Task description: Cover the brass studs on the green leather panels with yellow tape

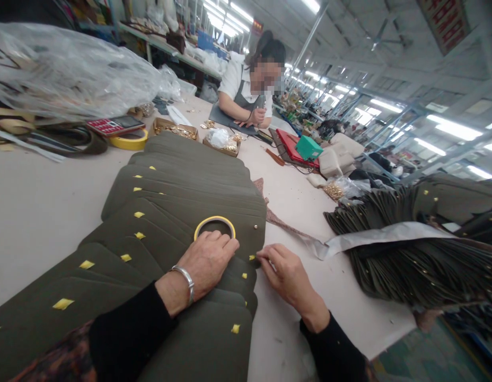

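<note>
My left hand (208,260), with a silver bracelet at the wrist, is closed on the near side of a roll of yellow tape (214,218). It rests over overlapping dark olive panels (182,183) fanned out on the table. Small yellow tape pieces (139,235) dot the panels along both sides. At the panels' right edge, my right hand (288,273) has thumb and fingers pinched together, right beside a small yellow tape piece (252,258). Whatever lies between those fingertips is too small to make out. A small metal stud (255,227) shows on a panel just above.
Dark panels stand bunched in a stack (421,260) at right, a grey strip (385,233) across them. Boxes of gold-coloured metal parts (176,130), another yellow tape roll (129,139) and a plastic bag (79,74) lie farther back. A co-worker (246,95) leans over the table's far end.
</note>
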Demonstrator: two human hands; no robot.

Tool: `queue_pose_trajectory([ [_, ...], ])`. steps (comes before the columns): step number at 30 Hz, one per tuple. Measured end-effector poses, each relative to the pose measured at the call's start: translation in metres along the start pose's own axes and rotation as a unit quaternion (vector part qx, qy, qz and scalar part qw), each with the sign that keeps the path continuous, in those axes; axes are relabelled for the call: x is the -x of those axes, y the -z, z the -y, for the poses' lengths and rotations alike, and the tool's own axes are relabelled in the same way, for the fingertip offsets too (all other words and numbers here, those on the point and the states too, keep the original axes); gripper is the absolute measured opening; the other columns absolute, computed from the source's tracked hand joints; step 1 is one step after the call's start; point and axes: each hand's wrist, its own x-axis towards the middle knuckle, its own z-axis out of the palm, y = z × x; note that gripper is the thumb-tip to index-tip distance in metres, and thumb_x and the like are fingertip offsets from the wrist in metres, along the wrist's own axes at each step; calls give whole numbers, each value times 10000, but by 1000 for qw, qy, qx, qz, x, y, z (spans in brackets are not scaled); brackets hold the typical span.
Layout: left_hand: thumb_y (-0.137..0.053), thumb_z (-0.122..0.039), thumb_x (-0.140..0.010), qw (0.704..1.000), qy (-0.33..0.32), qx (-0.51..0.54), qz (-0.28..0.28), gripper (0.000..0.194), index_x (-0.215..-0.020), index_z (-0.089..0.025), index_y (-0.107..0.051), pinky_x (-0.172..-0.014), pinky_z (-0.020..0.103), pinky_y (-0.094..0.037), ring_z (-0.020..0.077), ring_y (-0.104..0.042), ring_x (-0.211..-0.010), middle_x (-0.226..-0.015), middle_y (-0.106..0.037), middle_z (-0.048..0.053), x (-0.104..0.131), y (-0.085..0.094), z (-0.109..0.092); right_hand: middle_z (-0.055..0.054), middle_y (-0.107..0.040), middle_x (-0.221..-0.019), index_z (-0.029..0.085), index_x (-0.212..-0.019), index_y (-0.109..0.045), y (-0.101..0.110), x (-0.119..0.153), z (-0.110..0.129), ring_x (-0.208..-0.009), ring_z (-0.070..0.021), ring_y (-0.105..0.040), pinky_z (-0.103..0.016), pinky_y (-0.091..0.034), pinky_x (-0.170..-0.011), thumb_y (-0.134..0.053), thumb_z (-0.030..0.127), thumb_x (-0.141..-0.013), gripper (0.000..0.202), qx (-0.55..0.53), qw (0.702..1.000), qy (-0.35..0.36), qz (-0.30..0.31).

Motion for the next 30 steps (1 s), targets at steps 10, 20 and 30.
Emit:
queue_pose_trajectory([
  [10,-413,-142,-937,1000,-12,-4,-20,178,-933,-187,-585,-728,372,-418,222,-533,-792,-842,-609,52,2,0,0,-77,-664,-714,162,-735,-645,-5,-29,11,-637,-186,-606,-276,-442,-607,-550,81,-850,170,142,977,-8,156],
  [20,-408,-149,-960,975,-52,154,-152,216,-1108,-184,-562,-753,260,-530,151,-654,-843,-933,-687,32,8,6,0,-41,-681,-568,194,-553,-658,-11,-34,16,-537,-166,-598,-256,-346,-520,-543,76,-714,231,21,970,-210,120],
  [30,-385,-250,-992,975,-50,154,-154,454,-1431,-178,-292,-818,237,-551,152,-692,-954,-1177,-680,77,11,6,-7,-57,-700,-945,196,-1042,-646,5,-13,35,-765,-159,-633,-272,-508,-715,-520,126,-859,233,-182,976,-49,-108],
])
